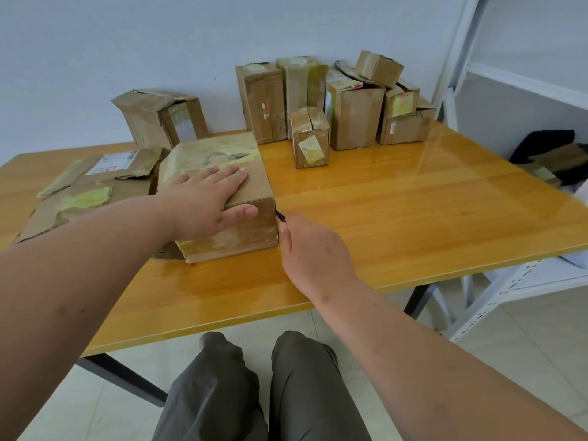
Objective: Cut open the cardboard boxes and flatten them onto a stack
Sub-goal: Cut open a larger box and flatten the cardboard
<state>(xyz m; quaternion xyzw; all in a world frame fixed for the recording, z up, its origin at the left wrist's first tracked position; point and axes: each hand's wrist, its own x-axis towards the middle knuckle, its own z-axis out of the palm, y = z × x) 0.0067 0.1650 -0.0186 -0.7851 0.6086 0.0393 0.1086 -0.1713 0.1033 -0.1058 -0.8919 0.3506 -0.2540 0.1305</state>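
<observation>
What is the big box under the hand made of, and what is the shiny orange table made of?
The box under the left hand looks like brown cardboard: matte and creased, with glossy yellowish tape across its top and front. The table looks like wood or a wood-look board with a glossy coat: grain lines run along it, and it mirrors the light and the boxes. Which one cannot be told.

Bright, even daylight, glare streaking the glossy table (413, 198), soft faint shadows, wide-angle bowing at edges, slightly soft focus perhaps.

Head-worn view, down over table (413, 198)
</observation>
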